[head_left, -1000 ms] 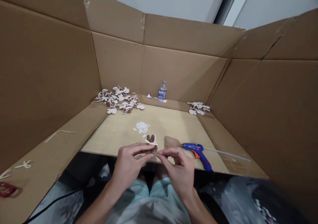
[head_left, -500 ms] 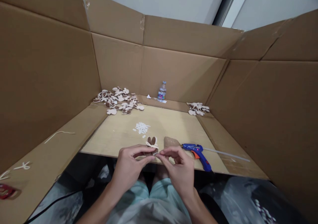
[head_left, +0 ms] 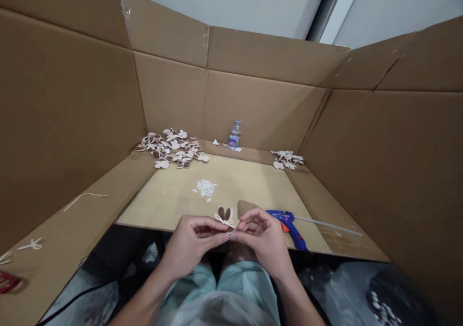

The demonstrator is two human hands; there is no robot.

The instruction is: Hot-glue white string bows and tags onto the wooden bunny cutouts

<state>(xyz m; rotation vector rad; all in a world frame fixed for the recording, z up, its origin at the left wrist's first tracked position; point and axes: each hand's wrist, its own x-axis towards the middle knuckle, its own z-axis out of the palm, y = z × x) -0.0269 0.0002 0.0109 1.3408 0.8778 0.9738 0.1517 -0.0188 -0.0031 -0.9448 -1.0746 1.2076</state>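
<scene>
A small felt bunny (head_left: 224, 214) with brown inner ears and a cream bow is held over the table's front edge. My left hand (head_left: 197, 239) pinches it from the left between thumb and fingers. From the right, my right hand (head_left: 258, 234) is closed with its thumb tip pressed at the bunny's lower edge; its fingers hide whatever small piece may be there. Just beyond the right hand lies a blue glue gun (head_left: 292, 227) with an orange trigger and a lit red light. Its nozzle end is by a brown pad (head_left: 246, 207). A pile of small white tags (head_left: 206, 187) lies ahead.
Many felt bunnies are heaped at the back left (head_left: 173, 147), with a smaller heap (head_left: 287, 159) at the back right. A water bottle (head_left: 235, 134) stands at the back. Cardboard walls (head_left: 267, 94) enclose the table. Loose cord (head_left: 85, 198) and a red object (head_left: 7, 282) lie left.
A small white piece seen in my right fingertips is now hidden at the bunny's lower edge. Both hands have drawn closer, and the bunny has shifted slightly right and down.
</scene>
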